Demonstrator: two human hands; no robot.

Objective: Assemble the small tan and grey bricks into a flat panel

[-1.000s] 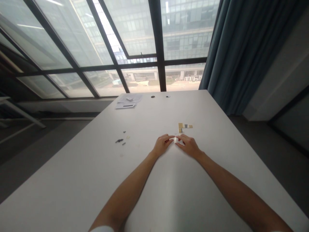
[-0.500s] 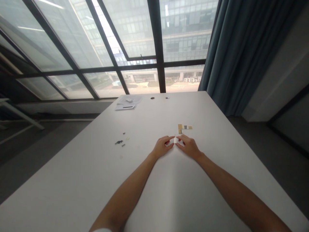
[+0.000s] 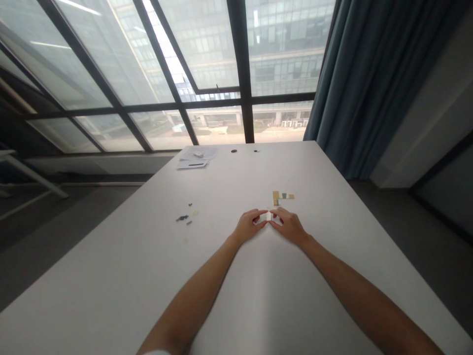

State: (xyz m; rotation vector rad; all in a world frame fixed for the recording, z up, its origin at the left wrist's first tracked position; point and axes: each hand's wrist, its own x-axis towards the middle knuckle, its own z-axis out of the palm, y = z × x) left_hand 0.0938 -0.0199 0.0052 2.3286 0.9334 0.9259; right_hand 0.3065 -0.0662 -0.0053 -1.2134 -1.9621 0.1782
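Between my two hands, low over the white table [image 3: 221, 286], is a small white piece [image 3: 269, 216] whose exact kind I cannot make out. Thumb and forefinger of my left hand [image 3: 249, 225] pinch it from the left. From the right, my right hand [image 3: 288, 224] pinches the same piece. Just beyond my fingers lies an L-shaped group of flat tan and grey pieces [image 3: 276, 195]. Off to the left are several small dark pieces [image 3: 182, 218] and a pale yellowish bit [image 3: 195, 213].
White papers [image 3: 192, 164] with a small white object [image 3: 198, 154] on top lie at the table's far left. Two dark round spots, one a brown disc [image 3: 234, 151], sit near the far edge. Windows stand behind, and a blue curtain [image 3: 362, 88] hangs at the right.
Both hands keep nearly the same place and grip. The white piece shows slightly more of its face between the fingertips; the view has shifted a little.
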